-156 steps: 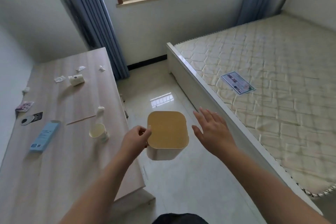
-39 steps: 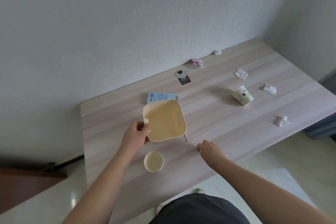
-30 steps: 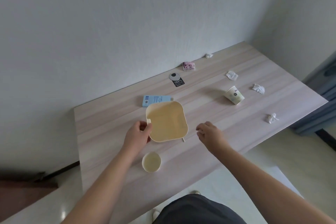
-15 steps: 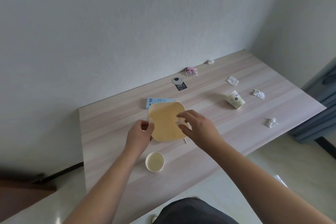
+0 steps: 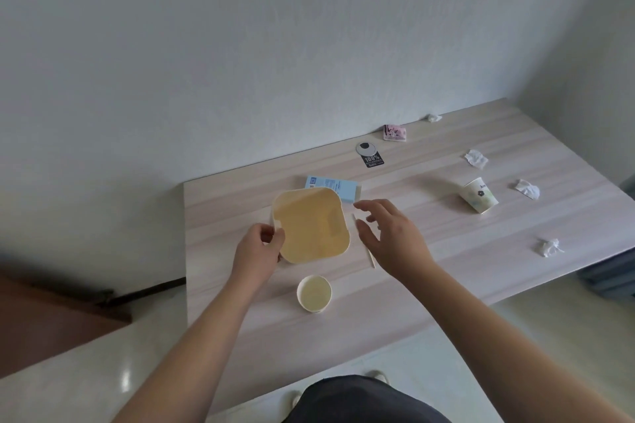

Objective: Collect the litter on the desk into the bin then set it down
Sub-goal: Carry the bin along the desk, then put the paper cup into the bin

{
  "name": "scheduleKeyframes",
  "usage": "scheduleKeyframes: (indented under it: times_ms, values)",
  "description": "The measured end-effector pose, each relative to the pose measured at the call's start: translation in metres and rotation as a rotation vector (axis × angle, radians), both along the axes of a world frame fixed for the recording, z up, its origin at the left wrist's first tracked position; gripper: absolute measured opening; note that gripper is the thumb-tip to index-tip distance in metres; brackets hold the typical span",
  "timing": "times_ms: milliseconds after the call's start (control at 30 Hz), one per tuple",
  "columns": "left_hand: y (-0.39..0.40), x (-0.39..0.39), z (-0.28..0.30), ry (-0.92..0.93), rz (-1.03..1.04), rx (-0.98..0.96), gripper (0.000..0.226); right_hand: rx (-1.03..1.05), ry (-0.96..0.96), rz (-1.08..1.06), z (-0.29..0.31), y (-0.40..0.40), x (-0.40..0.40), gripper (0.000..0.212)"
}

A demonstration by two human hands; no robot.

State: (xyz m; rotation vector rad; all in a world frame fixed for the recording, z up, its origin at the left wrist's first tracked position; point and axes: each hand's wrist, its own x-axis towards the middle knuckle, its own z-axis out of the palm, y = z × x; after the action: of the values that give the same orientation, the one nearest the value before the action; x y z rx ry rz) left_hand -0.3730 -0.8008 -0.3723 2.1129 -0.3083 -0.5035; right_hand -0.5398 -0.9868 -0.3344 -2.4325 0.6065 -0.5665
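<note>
Two paper cups [image 5: 314, 293] [image 5: 480, 195] (one tipped over), four crumpled tissues [image 5: 476, 159] [image 5: 526, 188] [image 5: 548, 247] [image 5: 433, 118], one bin [image 5: 311, 225]

Pale wood-grain desk [image 5: 429, 285] against the wall, scattered with litter. Just nearer than the bin [image 5: 311, 225]: upright paper cup [image 5: 314, 293]; just right of it, thin stick [image 5: 364, 244]; behind it, blue box [image 5: 338, 187], black tag [image 5: 370, 155], pink packet [image 5: 395, 132]. Well right of the bin: tipped cup [image 5: 480, 195] (flower print) among four crumpled tissues [image 5: 476, 159].

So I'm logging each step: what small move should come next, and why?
Probably lower the right hand to pinch the stick beside the bin: that hand hovers open over it, the left hand grips the bin's rim.
</note>
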Motion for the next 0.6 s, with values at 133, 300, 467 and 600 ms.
scheduleKeyframes:
  times_ms: [133,300,467,600]
  values:
    - [0.021,0.007,-0.006,0.024,0.074,-0.007,0.016,0.029,0.032,0.052,-0.009,0.012,0.012,0.030]
    - [0.047,0.015,-0.016,0.040,0.168,-0.018,0.011,0.068,0.151,0.108,-0.029,0.025,0.027,0.029]
    - [0.069,0.022,-0.025,0.053,0.218,-0.007,0.013,0.157,0.521,0.176,-0.061,0.031,0.035,0.039]
    - [0.084,0.024,-0.030,0.055,0.232,-0.016,0.012,0.146,0.715,0.203,-0.087,0.042,0.034,0.043]
